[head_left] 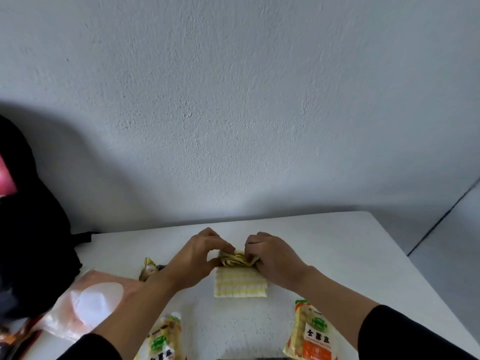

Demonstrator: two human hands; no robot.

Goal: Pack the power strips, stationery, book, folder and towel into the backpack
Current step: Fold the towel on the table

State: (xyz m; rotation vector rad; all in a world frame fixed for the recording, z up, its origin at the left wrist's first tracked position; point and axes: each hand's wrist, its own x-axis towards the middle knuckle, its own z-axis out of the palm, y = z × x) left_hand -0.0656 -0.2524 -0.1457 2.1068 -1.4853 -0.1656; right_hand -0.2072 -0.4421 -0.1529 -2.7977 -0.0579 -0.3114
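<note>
Fingers [224,246] of the left hand [197,255] and of the right hand [271,258], head view. Both sets are curled and pinch the bunched, rolled far end of the towel [240,284]. The left hand holds the roll's left end and the right hand its right end.

The towel is yellow and white in a waffle check. Its near part lies flat on the white table [342,258], about midway across, between the two forearms. Both forearms are bare, with black sleeves [405,331] at the lower edge of the view.

The backpack [33,242], black, stands at the far left on the table's left end, against the pale textured wall [233,100] and well apart from the towel. A pink patch [6,175] shows at its upper left, cut off by the frame edge. Whether the backpack is open cannot be told.

A pink plastic pouch [88,302] with a white oval patch lies just beside the backpack, partly under the left forearm. A small gold packet [147,268] is partly hidden behind the left wrist.

Two printed snack packets lie near the table's front edge. The left snack packet [163,339] is below the left forearm, and the right snack packet [311,331] is just beside the right forearm.
</note>
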